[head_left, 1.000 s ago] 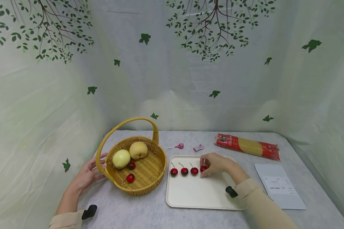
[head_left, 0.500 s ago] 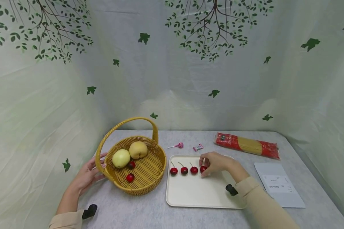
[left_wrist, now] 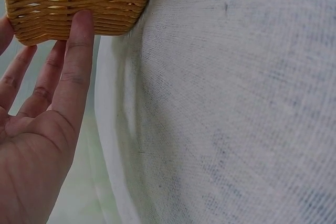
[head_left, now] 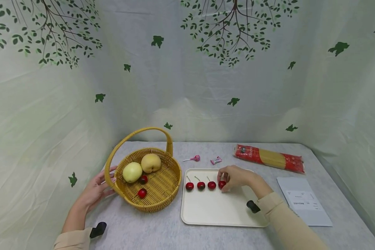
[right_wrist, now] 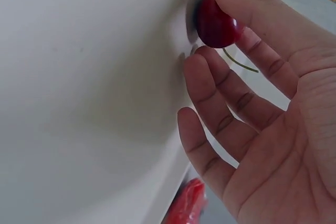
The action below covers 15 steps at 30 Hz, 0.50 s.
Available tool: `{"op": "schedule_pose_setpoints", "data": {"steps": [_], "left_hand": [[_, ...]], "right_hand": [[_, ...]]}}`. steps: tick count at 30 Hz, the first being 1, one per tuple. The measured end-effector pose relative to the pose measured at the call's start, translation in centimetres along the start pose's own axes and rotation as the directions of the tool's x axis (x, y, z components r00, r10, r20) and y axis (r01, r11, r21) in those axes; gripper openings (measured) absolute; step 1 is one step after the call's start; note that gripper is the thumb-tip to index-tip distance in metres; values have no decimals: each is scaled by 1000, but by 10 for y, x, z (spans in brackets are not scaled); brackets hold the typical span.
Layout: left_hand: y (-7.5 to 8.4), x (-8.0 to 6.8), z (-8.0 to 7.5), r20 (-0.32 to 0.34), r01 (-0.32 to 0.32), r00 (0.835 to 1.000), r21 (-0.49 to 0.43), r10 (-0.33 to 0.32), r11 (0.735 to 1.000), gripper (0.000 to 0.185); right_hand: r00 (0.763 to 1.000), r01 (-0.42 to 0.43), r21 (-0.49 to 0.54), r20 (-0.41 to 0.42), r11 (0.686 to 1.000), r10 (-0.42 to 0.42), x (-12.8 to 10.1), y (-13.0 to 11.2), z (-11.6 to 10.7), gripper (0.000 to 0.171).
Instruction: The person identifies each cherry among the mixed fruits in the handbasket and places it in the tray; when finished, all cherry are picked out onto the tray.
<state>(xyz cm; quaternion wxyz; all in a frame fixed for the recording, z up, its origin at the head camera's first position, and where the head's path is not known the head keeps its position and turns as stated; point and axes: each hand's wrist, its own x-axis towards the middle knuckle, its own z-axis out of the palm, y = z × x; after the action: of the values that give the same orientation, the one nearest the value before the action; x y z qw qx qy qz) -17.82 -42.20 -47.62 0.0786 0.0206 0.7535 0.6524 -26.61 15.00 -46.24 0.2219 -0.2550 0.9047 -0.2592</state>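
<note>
Right hand (head_left: 237,178) pinches a dark red cherry (right_wrist: 216,24) at the tray (head_left: 222,211)

The right hand's grip is closed on the cherry, thumb on one side and fingertips on the other, its green stem poking out past them; the remaining fingers curve loosely beside it. From where I stand I cannot tell whether the fruit bears on the tray. It is at the right end of a row, with three stemmed cherries (head_left: 201,186) lying to its left on the tray, spaced apart.

The left hand (head_left: 95,191) has a loose grip: its fingers are spread and extended, touching the outer side of the yellow wicker basket (head_left: 160,189) without wrapping round it. Inside that sit two round yellow fruits (head_left: 132,172) and two loose cherries (head_left: 142,193).

Behind the tray, a pink lollipop (head_left: 197,158) and a small wrapped sweet (head_left: 216,160) lie on the grey counter (head_left: 137,229). Farther right is a red-and-yellow packet of spaghetti (head_left: 272,158), and nearer the person a flat pale envelope (head_left: 309,215) with a printed label. A leaf-patterned curtain (head_left: 187,83) hangs beyond.
</note>
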Motion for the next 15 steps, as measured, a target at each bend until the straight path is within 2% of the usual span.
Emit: {"op": "schedule_pose_setpoints", "data": {"steps": [9, 15], "left_hand": [[1, 0, 1, -5, -2, 1000, -11, 2, 1000, 60], [1, -1, 0, 1, -14, 1000, -16, 14, 1000, 59]], "right_hand": [[1000, 21, -30, -21, 999, -21, -2, -12, -25, 38], [997, 79, -130, -7, 988, -81, 15, -48, -38, 36]]}}
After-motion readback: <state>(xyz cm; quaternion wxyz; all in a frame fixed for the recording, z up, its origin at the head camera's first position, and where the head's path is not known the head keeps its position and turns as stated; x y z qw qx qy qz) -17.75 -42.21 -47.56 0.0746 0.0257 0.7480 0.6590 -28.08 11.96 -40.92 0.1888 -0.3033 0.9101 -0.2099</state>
